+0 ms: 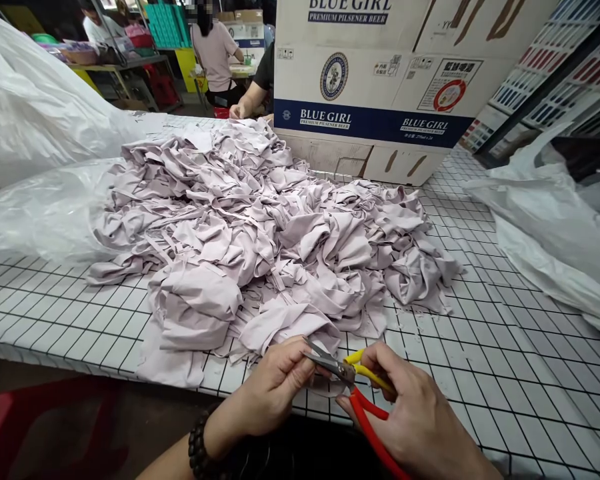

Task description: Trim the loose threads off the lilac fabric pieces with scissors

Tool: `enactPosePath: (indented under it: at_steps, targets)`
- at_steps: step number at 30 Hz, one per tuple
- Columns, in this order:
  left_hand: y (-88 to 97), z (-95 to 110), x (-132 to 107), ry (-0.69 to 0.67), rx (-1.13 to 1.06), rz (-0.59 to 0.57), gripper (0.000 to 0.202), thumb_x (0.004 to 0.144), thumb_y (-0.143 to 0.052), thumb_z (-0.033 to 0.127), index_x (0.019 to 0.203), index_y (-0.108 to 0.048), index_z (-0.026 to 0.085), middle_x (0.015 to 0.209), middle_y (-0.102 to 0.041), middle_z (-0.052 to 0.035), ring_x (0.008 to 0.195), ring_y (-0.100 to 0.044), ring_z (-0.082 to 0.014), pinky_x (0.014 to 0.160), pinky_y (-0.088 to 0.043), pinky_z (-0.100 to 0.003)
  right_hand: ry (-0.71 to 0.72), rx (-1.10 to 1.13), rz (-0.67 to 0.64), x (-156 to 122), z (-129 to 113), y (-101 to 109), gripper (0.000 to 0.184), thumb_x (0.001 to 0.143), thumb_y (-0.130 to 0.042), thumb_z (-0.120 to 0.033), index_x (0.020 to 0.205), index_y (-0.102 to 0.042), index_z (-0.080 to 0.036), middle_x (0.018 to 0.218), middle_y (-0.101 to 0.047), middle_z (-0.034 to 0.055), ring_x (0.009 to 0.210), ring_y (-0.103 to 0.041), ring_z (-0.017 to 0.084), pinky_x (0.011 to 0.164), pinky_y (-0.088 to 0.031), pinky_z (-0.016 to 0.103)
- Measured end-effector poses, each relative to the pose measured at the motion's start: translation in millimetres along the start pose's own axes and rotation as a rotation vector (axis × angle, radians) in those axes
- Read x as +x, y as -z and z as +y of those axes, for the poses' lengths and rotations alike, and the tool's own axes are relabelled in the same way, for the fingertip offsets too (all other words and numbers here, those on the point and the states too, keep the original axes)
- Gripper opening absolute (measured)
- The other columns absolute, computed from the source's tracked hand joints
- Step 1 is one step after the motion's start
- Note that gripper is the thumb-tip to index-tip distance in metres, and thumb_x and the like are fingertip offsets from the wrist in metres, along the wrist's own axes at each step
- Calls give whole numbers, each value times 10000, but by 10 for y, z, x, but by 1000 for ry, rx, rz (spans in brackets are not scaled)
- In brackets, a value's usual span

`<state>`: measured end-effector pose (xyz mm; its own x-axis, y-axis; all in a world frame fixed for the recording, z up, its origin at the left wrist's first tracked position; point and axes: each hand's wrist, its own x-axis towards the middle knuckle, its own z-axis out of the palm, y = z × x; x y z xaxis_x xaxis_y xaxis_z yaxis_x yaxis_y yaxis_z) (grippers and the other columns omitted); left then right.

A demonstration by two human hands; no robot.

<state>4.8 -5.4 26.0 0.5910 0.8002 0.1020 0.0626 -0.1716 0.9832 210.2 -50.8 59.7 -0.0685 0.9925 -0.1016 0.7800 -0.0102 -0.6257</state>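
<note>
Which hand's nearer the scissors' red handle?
Right. The right hand is on the red handle; the left hand is away from it, by the blades' tip end.

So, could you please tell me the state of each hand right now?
Left hand: closed, fingertips pinched near the scissor blades; anything held cannot be told.
Right hand: closed, holding the scissors by their handles.

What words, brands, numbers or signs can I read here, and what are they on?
On the big white cardboard beer box:
"BLUE GIRL", three times, topmost cropped
"PREMIUM PILSENER BEER", beneath each
"YY", upper right
Too small or blurred: its oval blue emblem's lettering, Chinese and fine print, the white-and-blue background carton's markings.
</note>
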Motion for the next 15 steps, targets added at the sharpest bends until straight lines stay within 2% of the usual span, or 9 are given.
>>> enactPosePath:
  at_steps: [7,15]
  targets:
    - [8,5,5,-8,-3,-10,422,1010,-366,404,880,-665,136,802,-601,-62,768,-535,-171,721,-409,-276,51,-97,-9,9,21,9,251,787,-618,-393,772,-410,-254,623,-523,-53,532,-495,128,497,-412,237]
    - [20,18,5,-15,-14,-11,397,1015,-370,354,900,-671,123,794,-596,-55,758,-531,-161,717,-405,-268,146,-140,75,2,119,-30,316,783,-651,-437,768,-391,-258,585,-481,-75,486,-462,118,448,-386,231]
